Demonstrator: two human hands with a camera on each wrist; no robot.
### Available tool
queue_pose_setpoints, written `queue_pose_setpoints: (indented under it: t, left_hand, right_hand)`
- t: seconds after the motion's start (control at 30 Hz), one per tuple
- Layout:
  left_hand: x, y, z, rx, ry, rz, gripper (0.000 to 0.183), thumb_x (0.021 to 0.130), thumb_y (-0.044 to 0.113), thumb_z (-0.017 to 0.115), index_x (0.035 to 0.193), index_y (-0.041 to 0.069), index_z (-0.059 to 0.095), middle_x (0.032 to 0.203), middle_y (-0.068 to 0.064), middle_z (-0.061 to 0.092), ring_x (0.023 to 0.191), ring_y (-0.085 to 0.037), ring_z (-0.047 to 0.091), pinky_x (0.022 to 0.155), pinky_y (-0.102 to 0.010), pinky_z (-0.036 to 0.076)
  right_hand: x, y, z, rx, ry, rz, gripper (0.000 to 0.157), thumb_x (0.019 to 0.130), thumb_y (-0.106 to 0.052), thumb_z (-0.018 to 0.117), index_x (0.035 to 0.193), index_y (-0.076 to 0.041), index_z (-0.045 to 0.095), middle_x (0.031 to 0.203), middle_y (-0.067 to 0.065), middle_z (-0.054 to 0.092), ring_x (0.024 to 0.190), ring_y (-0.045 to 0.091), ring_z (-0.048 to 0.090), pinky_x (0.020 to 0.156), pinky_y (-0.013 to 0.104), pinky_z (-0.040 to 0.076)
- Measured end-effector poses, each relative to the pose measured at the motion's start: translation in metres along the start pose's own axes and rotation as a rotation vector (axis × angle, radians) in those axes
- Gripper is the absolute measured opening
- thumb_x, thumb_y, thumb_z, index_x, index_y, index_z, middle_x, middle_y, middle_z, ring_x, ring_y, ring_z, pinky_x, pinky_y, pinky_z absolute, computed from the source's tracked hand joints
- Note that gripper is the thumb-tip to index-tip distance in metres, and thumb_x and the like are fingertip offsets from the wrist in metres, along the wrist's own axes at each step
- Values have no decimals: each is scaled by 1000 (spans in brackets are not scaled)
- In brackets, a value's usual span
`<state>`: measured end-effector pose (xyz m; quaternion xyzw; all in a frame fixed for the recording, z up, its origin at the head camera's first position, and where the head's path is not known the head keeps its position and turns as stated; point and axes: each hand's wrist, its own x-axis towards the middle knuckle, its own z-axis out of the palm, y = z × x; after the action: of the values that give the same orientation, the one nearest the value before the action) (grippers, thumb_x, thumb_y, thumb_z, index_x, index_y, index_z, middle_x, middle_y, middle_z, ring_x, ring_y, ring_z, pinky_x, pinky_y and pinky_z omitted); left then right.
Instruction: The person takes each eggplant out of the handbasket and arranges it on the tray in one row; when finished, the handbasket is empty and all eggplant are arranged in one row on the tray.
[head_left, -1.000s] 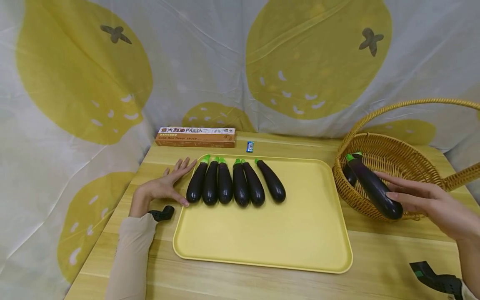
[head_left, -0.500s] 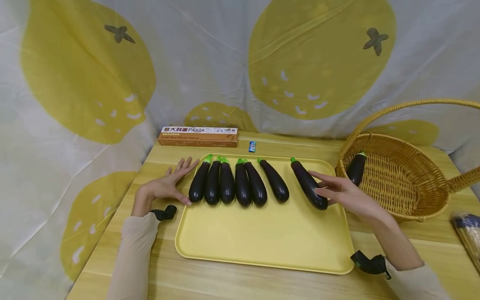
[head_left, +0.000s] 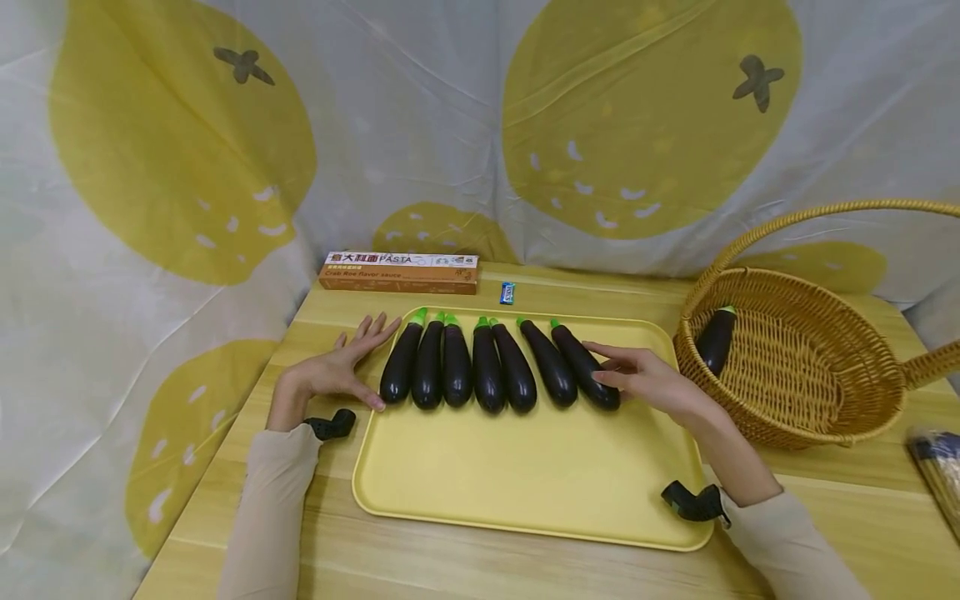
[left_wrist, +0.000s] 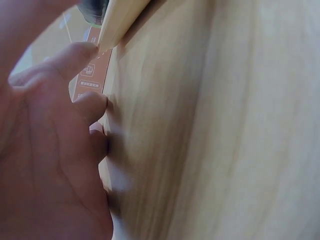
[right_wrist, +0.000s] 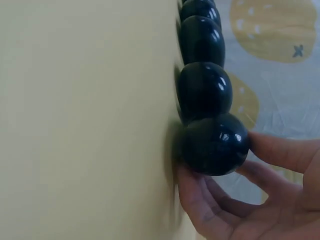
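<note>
A yellow tray (head_left: 510,483) bears a side-by-side row of dark eggplants, their green stem ends toward the back. At the row's right end, my right hand (head_left: 648,382) holds an eggplant (head_left: 583,365) between thumb and fingers. In the right wrist view, that eggplant (right_wrist: 215,145) lies against its neighbour (right_wrist: 205,90). With fingers spread, my left hand (head_left: 335,372) rests at the tray's left edge, beside the leftmost eggplant (head_left: 401,362). The left wrist view shows its fingertips (left_wrist: 95,107) down on the wooden table and one finger at the tray rim (left_wrist: 117,25).
A wicker basket (head_left: 806,417) with a tall handle stands right of the tray, one eggplant (head_left: 717,340) inside. Behind the tray lie a pasta box (head_left: 399,273) and a small blue packet (head_left: 507,292). A partly cut-off bundle (head_left: 937,467) sits at the right edge.
My right hand has brought an eggplant from the basket leftward onto the tray, up against the row. The left hand has stayed at the tray's left edge.
</note>
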<state>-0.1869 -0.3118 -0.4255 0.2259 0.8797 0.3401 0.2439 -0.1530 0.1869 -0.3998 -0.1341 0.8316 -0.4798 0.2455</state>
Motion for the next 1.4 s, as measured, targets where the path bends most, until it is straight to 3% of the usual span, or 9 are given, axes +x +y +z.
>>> queue_pose_setpoints:
  t: [0.37, 0.7, 1.0, 1.4]
  left_hand:
    - [-1, -1, 0, -7, 1, 9, 133, 72, 33, 94, 168, 15, 5, 171, -22, -21, 155, -44, -30, 118, -74, -22]
    - [-2, -1, 1, -4, 1, 10, 132, 72, 34, 94, 168, 14, 5, 171, -22, -21, 155, -44, -30, 118, -73, -22]
    - [0, 0, 0, -3, -2, 9, 132, 72, 34, 94, 168, 15, 5, 171, -21, -21, 155, -44, -30, 118, -73, -21]
    - [0, -1, 1, 4, 1, 20, 131, 73, 34, 94, 168, 14, 5, 171, -22, -21, 155, -46, -29, 118, -74, -21]
  right_hand:
    - [2, 5, 6, 124, -42, 12, 60, 106, -24, 60, 161, -12, 39, 154, 24, 51, 127, 28, 56, 88, 33, 55]
    - [12, 8, 2, 165, -30, 38, 59, 106, -26, 60, 161, -15, 40, 166, 20, 35, 143, 39, 44, 97, 37, 54]
    - [13, 6, 4, 118, -17, 12, 56, 106, -23, 59, 159, -13, 43, 154, 23, 51, 128, 29, 56, 92, 33, 57]
    - [14, 5, 4, 98, 0, -4, 55, 106, -24, 61, 157, -14, 46, 152, 24, 53, 138, 37, 52, 92, 30, 54]
